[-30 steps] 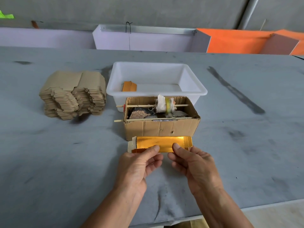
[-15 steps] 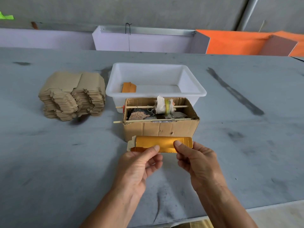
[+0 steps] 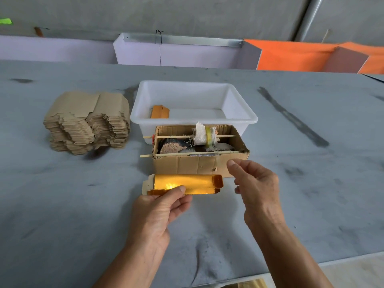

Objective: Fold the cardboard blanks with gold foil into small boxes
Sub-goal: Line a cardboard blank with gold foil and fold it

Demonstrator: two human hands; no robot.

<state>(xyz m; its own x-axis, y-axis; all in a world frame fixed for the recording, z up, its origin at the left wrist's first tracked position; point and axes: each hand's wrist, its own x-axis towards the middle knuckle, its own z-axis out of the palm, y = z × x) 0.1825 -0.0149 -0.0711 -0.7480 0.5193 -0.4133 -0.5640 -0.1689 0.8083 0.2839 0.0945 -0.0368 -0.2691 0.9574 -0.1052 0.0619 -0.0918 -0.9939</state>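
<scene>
One gold blank (image 3: 185, 185) sits at the centre of the frame, pinched along its lower edge by the left hand (image 3: 158, 206) between thumb and fingers, just in front of the carton (image 3: 199, 165). The right hand (image 3: 255, 188) hangs just right of the blank, apart from it, fingers loosely curled and holding nothing. A stack (image 3: 87, 121) of plain blanks lies left on the counter (image 3: 62, 204), and the tub (image 3: 193, 117) behind the carton holds an orange piece (image 3: 160, 111)

The grey table (image 3: 62, 204) bears stacked cardboard blanks (image 3: 87, 121), a white tub (image 3: 239, 119) and a brown box (image 3: 197, 165), seemingly touching.
</scene>
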